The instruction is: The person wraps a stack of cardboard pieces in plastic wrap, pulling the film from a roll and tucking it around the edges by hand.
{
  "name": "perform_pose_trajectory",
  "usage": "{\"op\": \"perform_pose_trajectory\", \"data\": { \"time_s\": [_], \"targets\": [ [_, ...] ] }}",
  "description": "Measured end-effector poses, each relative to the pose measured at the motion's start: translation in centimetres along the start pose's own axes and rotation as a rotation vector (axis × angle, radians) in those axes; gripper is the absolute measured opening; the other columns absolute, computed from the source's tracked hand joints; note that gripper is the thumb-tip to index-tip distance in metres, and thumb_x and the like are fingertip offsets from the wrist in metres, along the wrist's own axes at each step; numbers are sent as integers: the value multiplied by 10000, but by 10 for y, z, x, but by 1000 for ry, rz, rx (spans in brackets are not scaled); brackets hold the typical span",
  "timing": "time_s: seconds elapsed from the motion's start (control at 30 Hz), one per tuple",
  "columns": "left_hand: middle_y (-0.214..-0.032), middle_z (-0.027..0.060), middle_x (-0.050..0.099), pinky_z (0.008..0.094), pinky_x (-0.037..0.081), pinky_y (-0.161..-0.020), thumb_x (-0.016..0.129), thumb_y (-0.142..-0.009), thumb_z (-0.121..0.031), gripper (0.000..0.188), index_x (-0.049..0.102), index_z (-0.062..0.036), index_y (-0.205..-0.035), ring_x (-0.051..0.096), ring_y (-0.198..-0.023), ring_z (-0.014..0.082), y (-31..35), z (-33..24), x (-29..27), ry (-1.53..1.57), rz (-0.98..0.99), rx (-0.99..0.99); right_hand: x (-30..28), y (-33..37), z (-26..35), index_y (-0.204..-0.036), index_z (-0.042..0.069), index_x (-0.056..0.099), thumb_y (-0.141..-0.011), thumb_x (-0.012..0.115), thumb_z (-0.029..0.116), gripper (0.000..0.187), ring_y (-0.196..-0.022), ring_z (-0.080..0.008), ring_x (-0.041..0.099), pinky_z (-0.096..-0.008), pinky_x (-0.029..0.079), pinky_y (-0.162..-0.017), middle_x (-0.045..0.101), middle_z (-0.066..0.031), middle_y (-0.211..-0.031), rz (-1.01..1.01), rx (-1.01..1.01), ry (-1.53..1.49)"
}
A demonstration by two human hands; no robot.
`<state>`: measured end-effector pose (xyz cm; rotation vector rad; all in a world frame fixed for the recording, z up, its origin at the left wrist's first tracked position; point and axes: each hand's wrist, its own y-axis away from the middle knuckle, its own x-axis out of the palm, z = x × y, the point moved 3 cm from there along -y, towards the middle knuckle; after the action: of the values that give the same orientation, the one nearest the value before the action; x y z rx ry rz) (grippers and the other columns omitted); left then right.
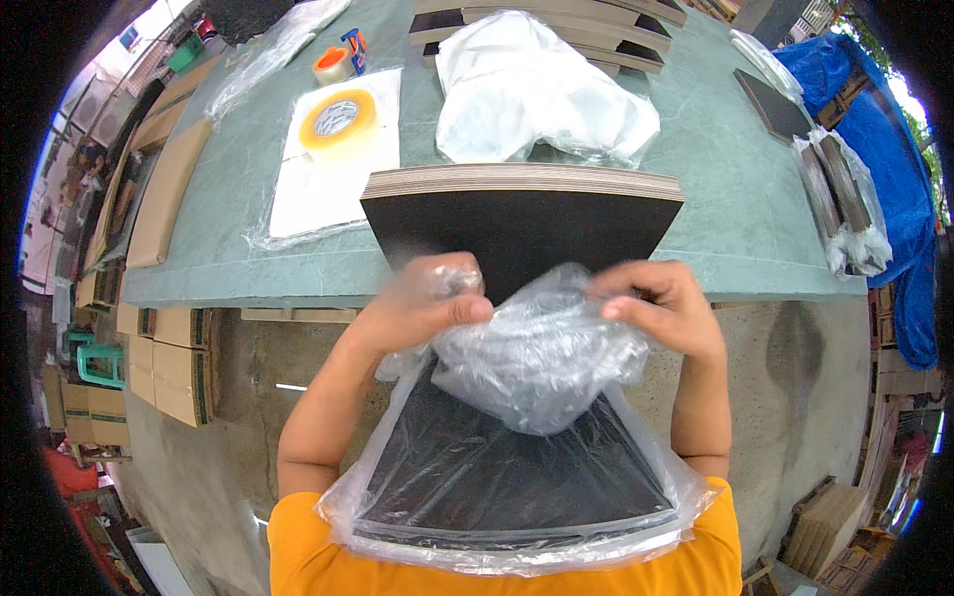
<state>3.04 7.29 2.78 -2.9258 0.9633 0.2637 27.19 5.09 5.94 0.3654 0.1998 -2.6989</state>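
A clear plastic bag (542, 363) is bunched up in front of my chest, its film gathered between both hands. Inside its lower, smoother part shows a flat black panel (507, 467) that reaches down to my orange shirt. My left hand (437, 298), slightly blurred, is closed with bag film in its curled fingers. On the other side my right hand (661, 303) pinches the film between thumb and fingers. Just beyond, a stack of black boards (517, 214) with pale layered edges rests at the table's near edge. Whether it joins the bagged panel is hidden by the bunched film.
On the green table (229, 238), a yellow tape roll (338, 119) lies on white sheets (318, 189). Farther back are an orange tape roll (332, 66), white plastic bags (537, 89) and stacked boards (636, 55). Wrapped boards (840, 199) lie right, cardboard boxes (174, 372) left.
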Motion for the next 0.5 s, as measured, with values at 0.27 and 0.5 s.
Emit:
{"op": "perform_pose_trajectory", "data": {
  "time_s": [0.27,0.5],
  "targets": [
    [-704,33,532,214,399,-583,714,-676,-233,287,499,-49,-722,485,-652,80,1,-23,-3,189,-181,58,9,1,-9,-838,29,598,-695,666,133,190,-593,-116,523,-248,413,-556,578,-62,-640,39,84,206],
    [-725,24,531,236,393,-593,724,-645,-180,341,566,-8,-893,497,-665,100,-4,-12,18,-165,-11,2,9,-3,6,-878,32,529,-842,522,185,157,-625,-70,500,-206,396,-546,547,-17,-696,-78,-57,-686]
  ]
}}
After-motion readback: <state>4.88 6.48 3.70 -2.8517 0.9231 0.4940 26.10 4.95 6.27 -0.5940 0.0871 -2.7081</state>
